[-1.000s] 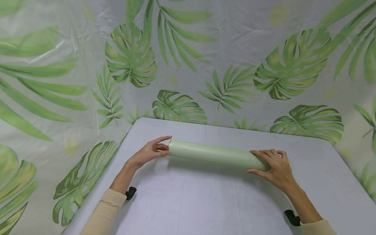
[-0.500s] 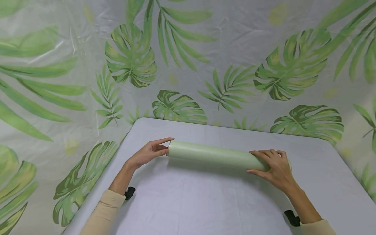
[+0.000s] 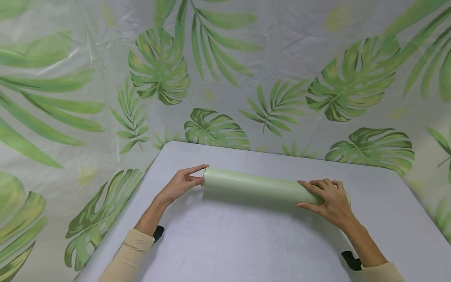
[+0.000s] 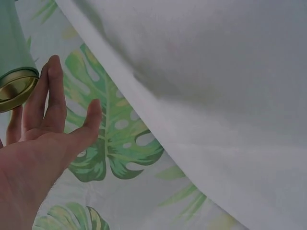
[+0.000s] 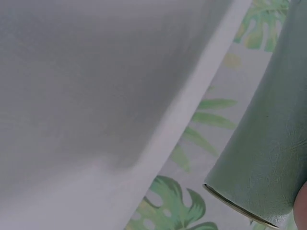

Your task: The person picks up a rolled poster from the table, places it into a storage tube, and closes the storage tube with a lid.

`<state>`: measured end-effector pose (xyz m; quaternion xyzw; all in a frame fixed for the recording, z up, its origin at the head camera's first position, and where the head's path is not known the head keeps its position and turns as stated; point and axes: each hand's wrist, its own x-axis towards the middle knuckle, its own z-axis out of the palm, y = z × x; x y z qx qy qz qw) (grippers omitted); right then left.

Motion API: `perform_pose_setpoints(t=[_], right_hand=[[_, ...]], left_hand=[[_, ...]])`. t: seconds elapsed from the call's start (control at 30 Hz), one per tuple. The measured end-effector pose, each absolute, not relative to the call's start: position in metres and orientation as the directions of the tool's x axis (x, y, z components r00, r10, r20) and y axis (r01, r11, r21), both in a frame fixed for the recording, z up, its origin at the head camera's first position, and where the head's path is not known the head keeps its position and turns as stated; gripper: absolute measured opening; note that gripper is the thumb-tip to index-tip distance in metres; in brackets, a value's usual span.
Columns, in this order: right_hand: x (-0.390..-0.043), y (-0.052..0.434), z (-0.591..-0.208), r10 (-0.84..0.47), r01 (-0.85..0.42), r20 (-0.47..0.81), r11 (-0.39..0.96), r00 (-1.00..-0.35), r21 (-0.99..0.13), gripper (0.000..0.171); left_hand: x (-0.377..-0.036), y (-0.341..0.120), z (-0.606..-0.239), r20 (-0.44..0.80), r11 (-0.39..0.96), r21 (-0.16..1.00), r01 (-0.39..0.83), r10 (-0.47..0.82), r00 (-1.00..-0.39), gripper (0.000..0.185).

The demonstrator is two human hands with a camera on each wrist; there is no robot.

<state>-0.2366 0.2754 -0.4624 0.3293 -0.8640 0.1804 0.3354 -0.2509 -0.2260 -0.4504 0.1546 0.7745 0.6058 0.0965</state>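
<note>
A long pale green tube (image 3: 253, 184) lies crosswise over the white table, its shadow just below. My right hand (image 3: 329, 199) grips it near the right end, thumb on the near side and fingers over the top. At the left end my left hand (image 3: 179, 182) has its index finger stretched to the upper rim and its thumb at the lower edge. In the left wrist view the gold metal end (image 4: 19, 91) appears recessed inside its rim, with extended fingers (image 4: 56, 91) beside it. Only a bit of the right hand (image 5: 301, 206) enters the right wrist view.
The table (image 3: 246, 243) wears a smooth white cover and has a rounded far left corner. Behind it hangs a leaf-printed sheet (image 3: 218, 90). A small black piece (image 3: 159, 233) shows at the left sleeve and another (image 3: 351, 261) at the right sleeve.
The left hand's other fingers, earlier visible between index finger and thumb at the tube's end, are now out of sight there. The right hand keeps its grip and the tube has barely moved.
</note>
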Motion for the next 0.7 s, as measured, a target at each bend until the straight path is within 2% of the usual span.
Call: perform_pose_setpoints(t=[0.27, 0.57, 0.7], right_hand=[[-0.242, 0.277, -0.465, -0.486, -0.718, 0.666, 0.688, -0.565, -0.108, 0.069], [-0.241, 0.276, -0.467, -0.519, -0.714, 0.616, 0.692, -0.593, -0.104, 0.076], [-0.239, 0.276, -0.459, -0.526, -0.685, 0.567, 0.722, -0.635, -0.097, 0.078]], left_hand=[[-0.250, -0.223, -0.460, -0.022, 0.194, 0.980, 0.040, 0.311, -0.950, 0.056], [-0.246, -0.226, -0.466, -0.030, 0.187, 0.982, 0.027, 0.294, -0.955, 0.056], [-0.245, -0.227, -0.459, -0.011, 0.182, 0.982, 0.049, 0.314, -0.949, 0.054]])
